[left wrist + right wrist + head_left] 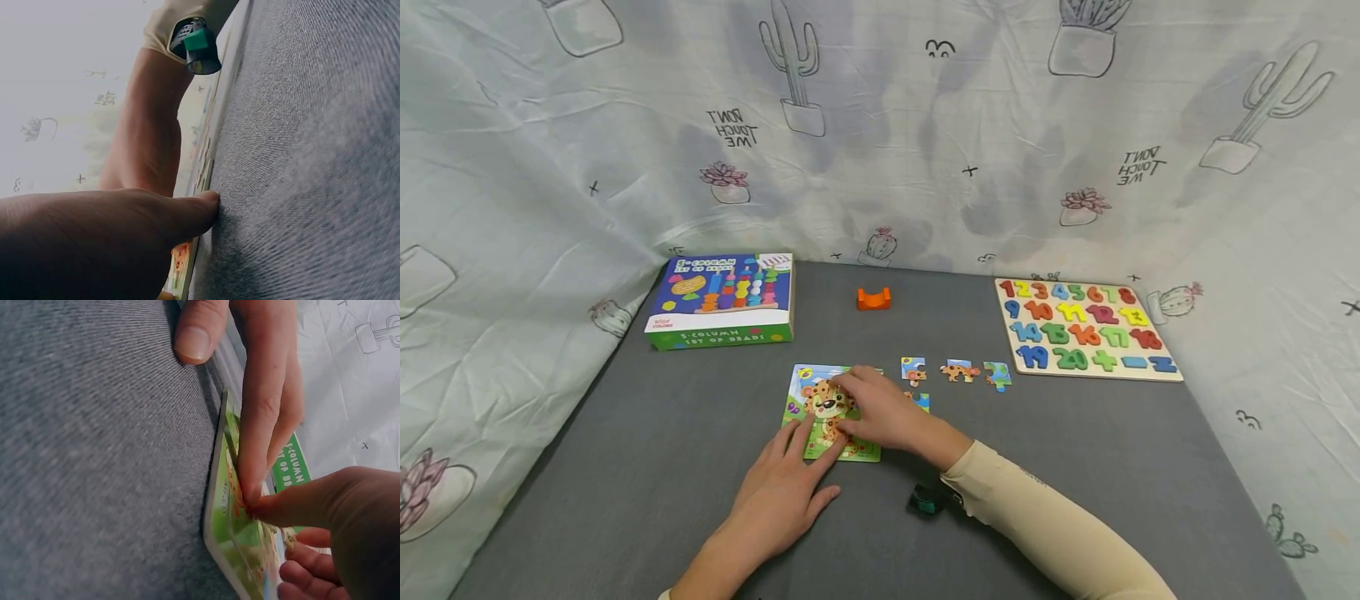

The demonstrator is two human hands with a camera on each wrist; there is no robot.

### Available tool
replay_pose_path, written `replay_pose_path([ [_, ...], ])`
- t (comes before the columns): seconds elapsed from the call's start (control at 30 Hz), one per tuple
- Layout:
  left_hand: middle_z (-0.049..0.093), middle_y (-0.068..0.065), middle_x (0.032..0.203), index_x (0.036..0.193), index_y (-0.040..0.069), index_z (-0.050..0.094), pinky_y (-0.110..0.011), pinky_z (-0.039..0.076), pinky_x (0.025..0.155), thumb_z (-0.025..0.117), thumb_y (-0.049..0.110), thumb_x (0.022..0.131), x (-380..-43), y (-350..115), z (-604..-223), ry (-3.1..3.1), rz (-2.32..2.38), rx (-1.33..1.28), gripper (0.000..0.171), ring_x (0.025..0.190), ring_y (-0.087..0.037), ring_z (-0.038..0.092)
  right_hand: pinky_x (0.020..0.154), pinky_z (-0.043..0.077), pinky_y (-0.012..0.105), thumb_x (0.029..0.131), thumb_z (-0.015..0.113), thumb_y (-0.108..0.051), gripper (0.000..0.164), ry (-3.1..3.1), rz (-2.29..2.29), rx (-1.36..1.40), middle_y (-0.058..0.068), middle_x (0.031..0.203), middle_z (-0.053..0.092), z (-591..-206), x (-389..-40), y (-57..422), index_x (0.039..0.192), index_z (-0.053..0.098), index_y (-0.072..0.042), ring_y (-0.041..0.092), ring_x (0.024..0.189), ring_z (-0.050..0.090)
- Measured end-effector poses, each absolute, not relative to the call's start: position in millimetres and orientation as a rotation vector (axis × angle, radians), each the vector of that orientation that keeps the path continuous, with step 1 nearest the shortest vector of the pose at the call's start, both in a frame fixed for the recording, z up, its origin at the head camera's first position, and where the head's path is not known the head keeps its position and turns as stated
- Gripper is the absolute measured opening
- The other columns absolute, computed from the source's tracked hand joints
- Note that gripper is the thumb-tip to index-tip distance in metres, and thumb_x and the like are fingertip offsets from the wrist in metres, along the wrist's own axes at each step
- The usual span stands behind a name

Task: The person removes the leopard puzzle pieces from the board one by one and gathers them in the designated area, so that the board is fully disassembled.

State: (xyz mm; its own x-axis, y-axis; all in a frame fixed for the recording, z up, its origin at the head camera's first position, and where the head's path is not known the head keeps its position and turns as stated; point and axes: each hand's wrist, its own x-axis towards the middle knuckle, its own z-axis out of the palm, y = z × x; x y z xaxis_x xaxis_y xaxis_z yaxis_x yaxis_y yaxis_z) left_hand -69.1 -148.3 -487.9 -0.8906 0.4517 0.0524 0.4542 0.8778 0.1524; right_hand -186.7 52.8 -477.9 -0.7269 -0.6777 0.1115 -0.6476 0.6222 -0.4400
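Observation:
A jigsaw puzzle board (795, 392) with a spotted cartoon leopard cub lies in the middle of the grey table. My left hand (782, 492) rests at its lower edge, the fingers fairly straight and their tips on the picture. In the left wrist view the left thumb (197, 209) lies on the cloth beside the board. My right hand (883, 412) reaches over the board's right half, its thumb and curled fingers around a puzzle piece (829, 400) at the cub's face. Much of that piece is hidden. In the right wrist view, the right thumb (275, 509) touches a left fingertip.
Several loose puzzle pieces (960, 371) lie right of the board, one partly behind the right hand. A bead-set box (722, 304) stands at the back left, an orange bracket-shaped block (873, 299) at the back middle. A wooden number board (1082, 330) lies at the right.

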Motion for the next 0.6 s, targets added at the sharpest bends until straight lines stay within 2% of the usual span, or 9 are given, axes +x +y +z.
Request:
replay_pose_path([
  [0.3,0.040,-0.025,0.165,0.159,0.030,0.059,-0.060,0.046,0.113,0.074,0.051,0.103,-68.8,-148.7,-487.9,-3.043,-0.232,-0.731,0.062,0.146,-0.047,0.044,0.099,0.057,0.044,0.097,0.087,-0.022,0.056,2.794,-0.692,-1.184,0.009,0.133,0.066,-478.7,-184.1,55.6,0.146,0.065,-0.008,0.025,0.120,0.063],
  [0.6,0.040,-0.026,0.166,0.160,0.029,0.059,-0.060,0.046,0.113,0.074,0.051,0.102,-68.7,-149.4,-489.5,-3.033,-0.233,-0.728,0.063,0.145,-0.048,0.044,0.101,0.057,0.043,0.096,0.088,-0.021,0.046,2.835,-0.855,-1.173,0.008,0.135,0.067,-474.1,-183.2,75.3,0.138,0.072,-0.009,0.026,0.127,0.062],
])
